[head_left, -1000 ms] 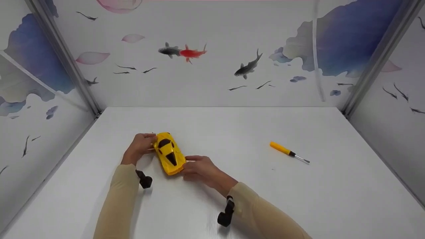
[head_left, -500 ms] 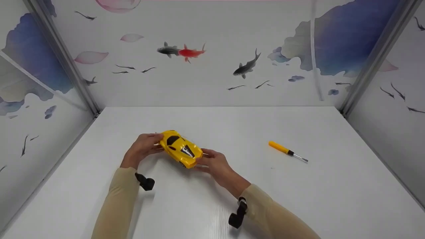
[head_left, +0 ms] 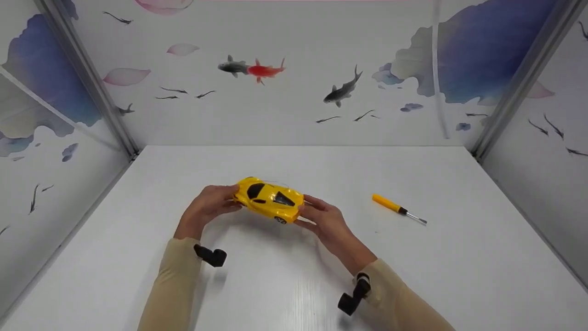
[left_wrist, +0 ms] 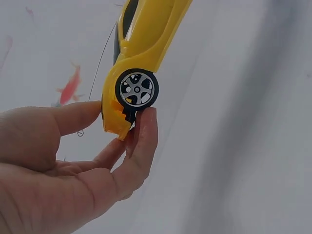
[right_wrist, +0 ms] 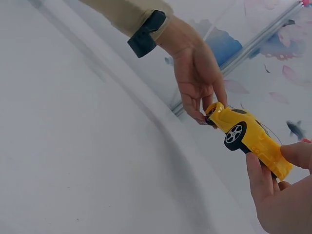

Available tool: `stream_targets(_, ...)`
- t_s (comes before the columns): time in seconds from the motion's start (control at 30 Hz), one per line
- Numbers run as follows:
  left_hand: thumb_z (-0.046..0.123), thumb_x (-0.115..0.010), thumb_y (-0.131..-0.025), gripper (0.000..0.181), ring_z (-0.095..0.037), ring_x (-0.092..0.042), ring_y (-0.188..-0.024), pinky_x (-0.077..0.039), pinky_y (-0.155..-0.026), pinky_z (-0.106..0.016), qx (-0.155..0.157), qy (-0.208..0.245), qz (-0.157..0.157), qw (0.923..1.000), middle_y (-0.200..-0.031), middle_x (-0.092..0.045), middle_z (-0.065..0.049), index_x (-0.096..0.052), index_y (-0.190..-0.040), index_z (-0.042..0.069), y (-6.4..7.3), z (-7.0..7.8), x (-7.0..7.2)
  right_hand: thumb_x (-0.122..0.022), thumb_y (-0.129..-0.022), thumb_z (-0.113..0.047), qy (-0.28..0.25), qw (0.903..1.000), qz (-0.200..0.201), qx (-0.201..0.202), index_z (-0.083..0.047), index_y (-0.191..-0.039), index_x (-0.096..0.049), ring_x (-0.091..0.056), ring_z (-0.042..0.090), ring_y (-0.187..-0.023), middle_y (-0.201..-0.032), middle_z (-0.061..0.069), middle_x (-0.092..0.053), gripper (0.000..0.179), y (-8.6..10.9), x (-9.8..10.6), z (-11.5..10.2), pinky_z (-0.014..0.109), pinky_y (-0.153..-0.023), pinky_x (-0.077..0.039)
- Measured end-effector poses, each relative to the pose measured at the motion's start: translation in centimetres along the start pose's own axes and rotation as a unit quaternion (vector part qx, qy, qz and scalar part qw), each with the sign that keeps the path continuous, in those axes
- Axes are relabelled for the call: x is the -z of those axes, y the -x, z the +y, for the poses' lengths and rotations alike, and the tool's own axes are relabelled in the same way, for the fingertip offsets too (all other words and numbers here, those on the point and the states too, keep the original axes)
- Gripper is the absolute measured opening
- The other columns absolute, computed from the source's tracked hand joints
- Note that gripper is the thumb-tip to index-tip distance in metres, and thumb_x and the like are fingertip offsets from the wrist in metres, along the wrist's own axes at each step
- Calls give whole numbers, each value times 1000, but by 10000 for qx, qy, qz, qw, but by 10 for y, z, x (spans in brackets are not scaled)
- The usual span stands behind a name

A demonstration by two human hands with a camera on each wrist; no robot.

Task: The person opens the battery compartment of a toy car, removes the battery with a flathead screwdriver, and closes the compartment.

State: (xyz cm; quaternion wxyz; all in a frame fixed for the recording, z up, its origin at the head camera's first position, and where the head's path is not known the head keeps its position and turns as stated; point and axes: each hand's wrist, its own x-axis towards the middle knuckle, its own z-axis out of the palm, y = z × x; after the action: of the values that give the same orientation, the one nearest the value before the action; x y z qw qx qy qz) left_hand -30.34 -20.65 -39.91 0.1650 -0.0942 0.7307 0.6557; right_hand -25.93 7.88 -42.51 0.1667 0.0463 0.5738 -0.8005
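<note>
A yellow toy car (head_left: pixel 268 198) with dark windows is held above the white table between both hands. My left hand (head_left: pixel 209 204) pinches one end of it, thumb on top and fingers beneath. In the left wrist view a silver-spoked wheel (left_wrist: pixel 137 89) sits just above those fingertips, and a thin wire (left_wrist: pixel 101 61) ending in a small loop runs beside the car. At the opposite end, my right hand (head_left: pixel 328 225) grips the car between thumb and fingers, which the right wrist view also shows.
To the right on the white table (head_left: pixel 441 276) lies a screwdriver (head_left: pixel 398 209) with a yellow handle and metal shaft. White panels printed with fish and petals (head_left: pixel 294 105) enclose the table at the back and both sides. Each wrist wears a small black camera (head_left: pixel 353 296).
Both hands have lifted the car and carried it rightward. It has swung from nearly lengthwise to a more crosswise slant, exposing a wheel on its near side. The screwdriver stays put.
</note>
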Motion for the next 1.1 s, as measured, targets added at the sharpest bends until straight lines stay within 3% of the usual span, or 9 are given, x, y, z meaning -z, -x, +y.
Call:
stream_targets(0.23,27,-56,-103,44,-20,-66,-105,-57,-95,-28,-90,297,28,9995,-124,-63,-15,-56,-136,-3,4,0,-19,-67,-97,-18,-249,9996,131,-19,-14,-144,-51,-60,26,-127,-145,11,-55,50,6,16,-16,35,-100,-55)
stream_targets(0.43,26,-60,-102,48,-20,-67,-106,-58,-93,-28,-294,520,-197,9980,-128,-62,-16,-54,-140,-2,8,3,-33,-63,-100,-20,-514,9979,406,22,-16,-144,-53,-58,23,-129,-144,7,-55,45,10,29,-30,32,-99,-56)
stream_targets(0.6,25,-63,-99,48,-21,-69,-105,-59,-92,-29,-349,684,-184,9969,-130,-62,-16,-54,-140,1,11,5,-42,-59,-102,-19,-617,9971,439,48,-16,-144,-53,-58,21,-130,-145,4,-54,43,13,39,-38,31,-99,-56)
stream_targets(0.83,21,-66,-98,47,-22,-72,-102,-60,-90,-30,-441,658,-202,9967,-128,-65,-19,-57,-137,-2,15,7,-46,-60,-101,-21,-433,9985,330,-65,-15,-147,-50,-55,22,-133,-149,5,-51,47,11,51,-43,31,-101,-55)
stream_targets(1.1,18,-68,-96,47,-23,-72,-104,-60,-89,-33,-533,677,-359,9956,-128,-65,-21,-57,-135,-7,10,6,-54,-62,-100,-23,17,9993,355,-79,-16,-147,-50,-54,24,-134,-151,6,-48,49,10,64,-50,29,-100,-55)
